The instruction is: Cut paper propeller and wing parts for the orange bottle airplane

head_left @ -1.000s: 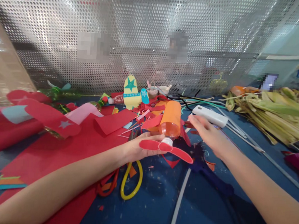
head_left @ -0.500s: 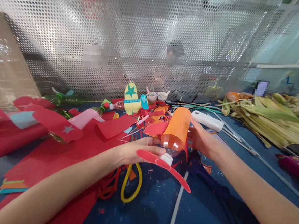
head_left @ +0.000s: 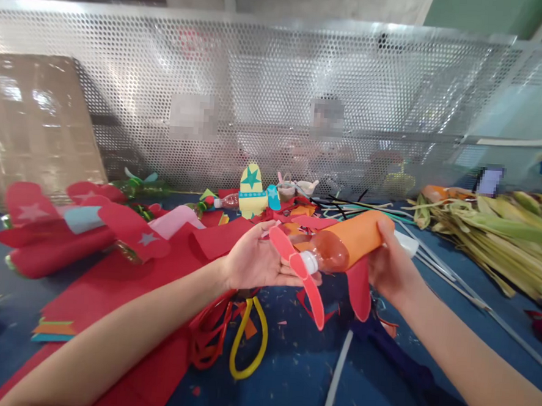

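The orange-wrapped bottle [head_left: 365, 236] is held up over the desk [head_left: 297, 382], slanting, its white cap [head_left: 311, 262] pointing left and toward the wearer, with a red propeller [head_left: 298, 267] fixed at the cap. The right hand [head_left: 395, 269] is closed around the back end of the bottle; the left hand [head_left: 255, 257] is open, palm up, its fingers reaching under the bottle's neck, and whether they touch it I cannot tell. A red paper wing [head_left: 360, 291] hangs below the bottle, in front of part of a dark blue tool [head_left: 397, 354]. Nearer the wearer than the bottle lie a white strip [head_left: 337, 378] and, to its left, a yellow loop [head_left: 262, 349] beside tangled red loops [head_left: 205, 340]. Left of the bottle, large red paper [head_left: 141, 293] covers much of the desk, and a red toy plane [head_left: 56, 254] sits farther out. Behind the bottle are paper scraps and a small plane with a yellow wing [head_left: 252, 192]. Right of the bottle, a white object [head_left: 407, 243] is mostly blocked by the right hand, and dry corn husks [head_left: 485, 228] are piled beyond. A perforated metal screen [head_left: 269, 74] closes off the far side.
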`<control>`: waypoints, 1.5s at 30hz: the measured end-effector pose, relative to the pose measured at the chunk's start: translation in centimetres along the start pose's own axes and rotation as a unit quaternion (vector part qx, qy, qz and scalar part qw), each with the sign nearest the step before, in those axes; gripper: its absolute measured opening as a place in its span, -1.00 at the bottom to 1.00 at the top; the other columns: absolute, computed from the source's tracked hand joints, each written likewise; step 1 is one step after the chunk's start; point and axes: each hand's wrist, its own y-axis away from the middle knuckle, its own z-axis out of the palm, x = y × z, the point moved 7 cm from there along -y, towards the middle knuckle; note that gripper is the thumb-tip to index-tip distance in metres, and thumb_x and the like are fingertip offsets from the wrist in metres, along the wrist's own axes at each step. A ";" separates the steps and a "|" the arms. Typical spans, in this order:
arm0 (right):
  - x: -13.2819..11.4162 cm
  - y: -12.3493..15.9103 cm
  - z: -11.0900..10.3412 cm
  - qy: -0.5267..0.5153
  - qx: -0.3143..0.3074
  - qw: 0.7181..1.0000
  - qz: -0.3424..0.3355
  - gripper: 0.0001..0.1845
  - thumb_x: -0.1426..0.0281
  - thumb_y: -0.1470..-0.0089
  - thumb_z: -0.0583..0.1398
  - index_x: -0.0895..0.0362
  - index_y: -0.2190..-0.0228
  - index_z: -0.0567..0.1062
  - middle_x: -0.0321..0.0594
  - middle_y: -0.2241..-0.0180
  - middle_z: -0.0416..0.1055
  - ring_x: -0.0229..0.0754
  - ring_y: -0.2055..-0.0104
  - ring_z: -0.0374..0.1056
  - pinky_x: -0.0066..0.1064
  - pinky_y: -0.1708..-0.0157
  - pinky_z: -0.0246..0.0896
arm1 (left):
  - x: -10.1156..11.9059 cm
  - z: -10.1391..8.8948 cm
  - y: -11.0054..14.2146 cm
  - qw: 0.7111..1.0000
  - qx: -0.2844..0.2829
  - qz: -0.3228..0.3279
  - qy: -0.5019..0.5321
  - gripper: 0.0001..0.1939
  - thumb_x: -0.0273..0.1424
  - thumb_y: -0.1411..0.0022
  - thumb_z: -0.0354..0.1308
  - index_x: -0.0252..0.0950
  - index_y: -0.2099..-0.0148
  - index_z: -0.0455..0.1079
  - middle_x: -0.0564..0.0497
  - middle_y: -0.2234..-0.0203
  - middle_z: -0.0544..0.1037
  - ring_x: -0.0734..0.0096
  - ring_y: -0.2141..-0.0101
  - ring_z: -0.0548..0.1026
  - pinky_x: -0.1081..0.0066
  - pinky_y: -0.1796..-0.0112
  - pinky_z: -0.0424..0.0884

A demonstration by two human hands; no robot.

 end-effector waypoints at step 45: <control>0.2 0.7 0.3 -0.158 0.052 0.984 -0.057 -0.63 0.17 0.08 0.33 0.05 0.22 0.47 -0.25 0.30 0.55 -0.15 0.28 0.49 -0.44 0.41 0.54 | 2.8 -5.3 0.5 0.957 0.221 0.190 0.010 -0.86 -0.45 -0.26 0.15 -0.38 0.32 0.49 -0.03 0.50 0.62 0.44 0.44 0.58 0.49 0.23 0.44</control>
